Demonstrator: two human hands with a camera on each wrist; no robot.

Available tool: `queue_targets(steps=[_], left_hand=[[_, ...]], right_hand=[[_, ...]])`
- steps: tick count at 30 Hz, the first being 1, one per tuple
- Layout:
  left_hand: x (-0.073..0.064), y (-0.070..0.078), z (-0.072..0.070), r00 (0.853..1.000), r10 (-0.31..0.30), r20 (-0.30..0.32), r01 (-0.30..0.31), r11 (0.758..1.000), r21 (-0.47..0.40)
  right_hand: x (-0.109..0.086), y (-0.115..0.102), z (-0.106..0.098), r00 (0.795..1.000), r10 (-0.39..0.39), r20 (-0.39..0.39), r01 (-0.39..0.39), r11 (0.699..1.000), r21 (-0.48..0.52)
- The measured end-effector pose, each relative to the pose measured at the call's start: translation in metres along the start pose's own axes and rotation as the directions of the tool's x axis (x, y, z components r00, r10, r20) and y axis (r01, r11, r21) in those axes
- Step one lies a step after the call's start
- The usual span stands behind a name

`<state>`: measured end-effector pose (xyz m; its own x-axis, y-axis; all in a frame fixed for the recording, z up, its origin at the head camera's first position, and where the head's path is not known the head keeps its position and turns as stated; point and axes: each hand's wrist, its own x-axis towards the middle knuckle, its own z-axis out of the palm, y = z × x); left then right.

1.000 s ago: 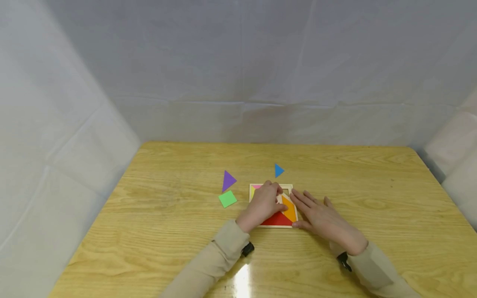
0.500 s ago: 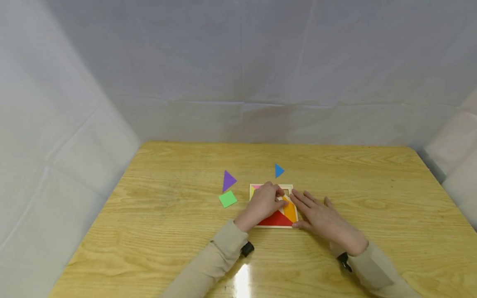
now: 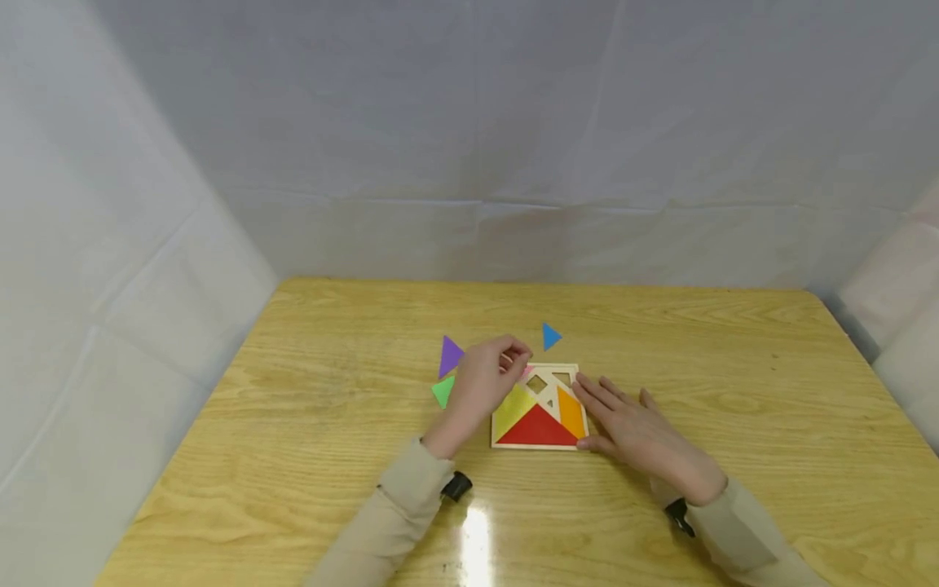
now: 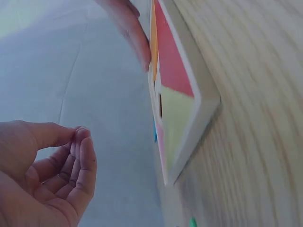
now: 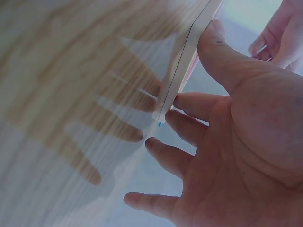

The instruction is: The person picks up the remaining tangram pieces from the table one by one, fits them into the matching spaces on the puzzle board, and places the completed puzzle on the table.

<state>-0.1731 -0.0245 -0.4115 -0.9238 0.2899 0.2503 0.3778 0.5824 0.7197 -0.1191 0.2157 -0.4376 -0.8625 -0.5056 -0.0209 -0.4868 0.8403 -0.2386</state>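
Note:
A wooden tangram board (image 3: 537,447) lies on the table, with a red triangle (image 3: 538,428), a yellow triangle (image 3: 513,410), an orange parallelogram (image 3: 570,412) and a pink piece (image 3: 526,372) set in it. Several of its recesses show bare. My left hand (image 3: 480,383) hovers over the board's left side, thumb meeting the curled fingertips; in the left wrist view this hand (image 4: 57,170) shows nothing between them. Along the board's right edge rests my right hand (image 3: 634,428), fingers spread and mostly straight, thumb and fingertips touching the rim (image 5: 182,61) in the right wrist view.
Loose on the table are a purple triangle (image 3: 450,356) and a green square (image 3: 443,392), both left of the board and partly behind my left hand. A blue triangle (image 3: 551,337) lies beyond the board. White sheeting (image 3: 469,236) hangs behind the wooden table (image 3: 330,391).
My left hand has lifted off the orange parallelogram and moved left, uncovering the board's middle. The parallelogram shifted slightly right before that. The right hand stays at the board's edge.

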Motion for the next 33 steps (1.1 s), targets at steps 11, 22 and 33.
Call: queue_targets(steps=[11,22,33], left_hand=[[-0.008,-0.027,-0.035,0.991,-0.035,-0.128,0.050,0.992,0.120],[-0.022,-0.049,-0.049,0.997,-0.082,0.001,0.079,0.965,0.249],[-0.034,-0.053,-0.055,0.976,-0.207,0.073,0.162,0.905,0.394]], right_hand=[[0.000,-0.001,-0.001,1.000,0.000,0.016,0.000,1.000,0.015],[-0.001,0.000,-0.001,1.000,-0.001,0.009,0.001,1.000,0.013],[-0.003,-0.001,-0.002,0.999,0.010,0.041,-0.011,0.999,0.036]])
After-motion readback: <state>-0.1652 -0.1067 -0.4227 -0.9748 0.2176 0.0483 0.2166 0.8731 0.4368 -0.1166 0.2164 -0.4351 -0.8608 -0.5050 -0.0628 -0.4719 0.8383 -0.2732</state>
